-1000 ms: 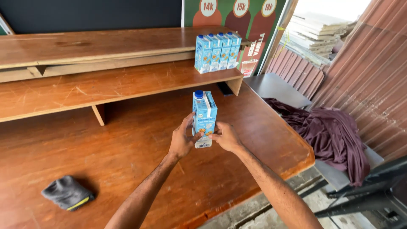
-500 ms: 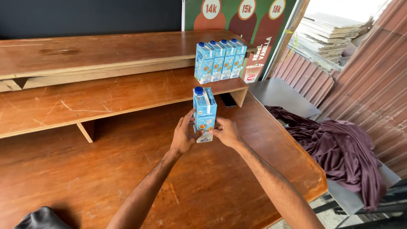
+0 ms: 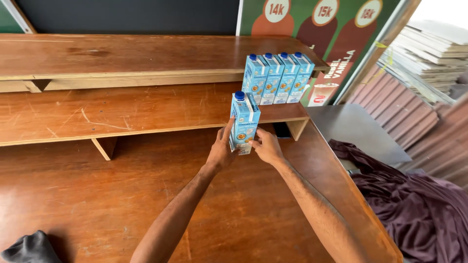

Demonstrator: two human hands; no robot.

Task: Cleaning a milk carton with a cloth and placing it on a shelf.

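Both hands are gripping a single blue carton (image 3: 244, 122) with a blue screw cap, holding it upright just in front of the edge of the lower wooden shelf (image 3: 122, 114). The left hand (image 3: 220, 153) is pressing against the carton's left side, fingers stretched up along it; the right hand (image 3: 265, 146) is wrapping the lower right side, fingertips touching the front face — the carton is squeezed between the two palms. Whether its base is resting on the wooden counter (image 3: 97, 195) or hanging just above it, I cannot tell.

Behind it, on the lower shelf, a row of four matching cartons (image 3: 278, 78) is standing side by side, touching one another. A dark grey cloth (image 3: 29, 248) is lying at the counter's near left corner, and a purple cloth (image 3: 414, 209) is lying heaped to the right, off the counter
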